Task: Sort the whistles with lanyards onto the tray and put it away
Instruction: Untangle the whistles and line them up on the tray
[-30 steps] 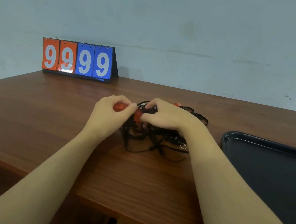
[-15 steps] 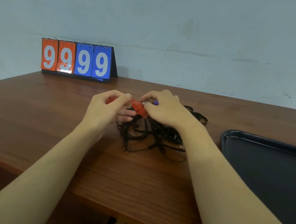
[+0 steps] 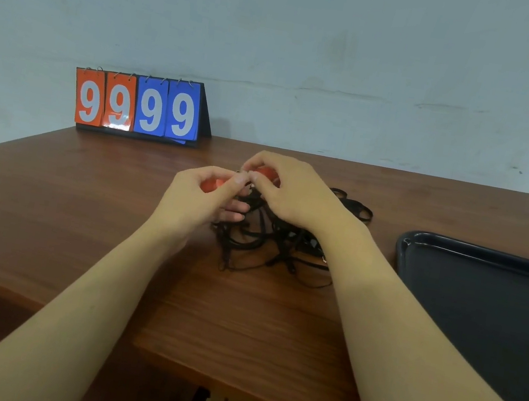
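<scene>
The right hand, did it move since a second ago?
Yes. The right hand lifted an orange plastic whistle up and away from the tangled black lanyards, toward the red-and-blue flip scoreboard.

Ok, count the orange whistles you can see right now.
2. One orange whistle is in the left hand, the other in the right hand, both partly covered. More may be hidden in the tangled lanyards.

head view, forward-down, close over table (image 3: 236, 327)
</scene>
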{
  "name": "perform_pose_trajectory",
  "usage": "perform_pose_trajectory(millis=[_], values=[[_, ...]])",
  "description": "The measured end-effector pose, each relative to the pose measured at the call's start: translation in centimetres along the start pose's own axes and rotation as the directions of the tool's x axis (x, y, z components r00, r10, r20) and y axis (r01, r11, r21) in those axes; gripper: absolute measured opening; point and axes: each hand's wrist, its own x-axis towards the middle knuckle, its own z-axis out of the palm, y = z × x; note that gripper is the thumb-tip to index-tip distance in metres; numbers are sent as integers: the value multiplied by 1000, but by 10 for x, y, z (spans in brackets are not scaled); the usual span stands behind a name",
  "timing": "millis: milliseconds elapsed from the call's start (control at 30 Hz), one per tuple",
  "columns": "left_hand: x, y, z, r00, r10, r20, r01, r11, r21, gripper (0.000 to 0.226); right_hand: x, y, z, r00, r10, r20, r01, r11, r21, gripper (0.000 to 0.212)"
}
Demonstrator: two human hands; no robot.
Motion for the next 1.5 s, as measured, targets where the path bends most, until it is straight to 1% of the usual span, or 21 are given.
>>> perform_pose_trajectory(millis=[100,200,267,367,433,600,767,967,1067,1300,1433,1500], values=[[1,-3,-1,1000,8,19,-9,998,64,28,2,3,0,1000,27,-12,-28,999,-27,18],[1,-4,-3,998,58,-17,-54,983,177,17,2,6,1,999,38,-2,-38,998,-45,16],[2,-6,-4,995,90,-39,-77,965,252,13,2,5,1,999,33,-1,-33,999,-41,21],[4,-8,-5,991,128,-49,-105,939,328,14,4,2,3,999,31,23,-30,998,-58,31],[4,-9,-5,989,139,-51,-112,927,359,16,4,2,3,999,30,39,-26,996,-85,30],[3,-8,-5,988,152,-40,-125,912,391,15,3,3,2,1000,13,17,-11,993,-122,18],[0,-5,-3,989,146,11,-136,892,431,18,3,3,1,1000,0,-21,-2,991,-132,13],[-2,-4,-2,984,169,55,-176,887,427,14,5,3,4,999,15,-47,-22,987,-158,12],[0,-5,-4,984,154,84,-175,882,438,14,4,2,4,999,16,-46,-24,984,-175,13],[2,-10,-5,987,136,90,-162,887,433,9,2,-1,5,1000,-7,-23,1,970,-244,15],[3,-11,-6,980,164,112,-198,828,525,7,1,-1,7,1000,0,1,0,959,-285,17],[3,-13,-6,978,161,133,-209,783,586,5,1,-4,8,1000,-7,-3,6,965,-262,17]])
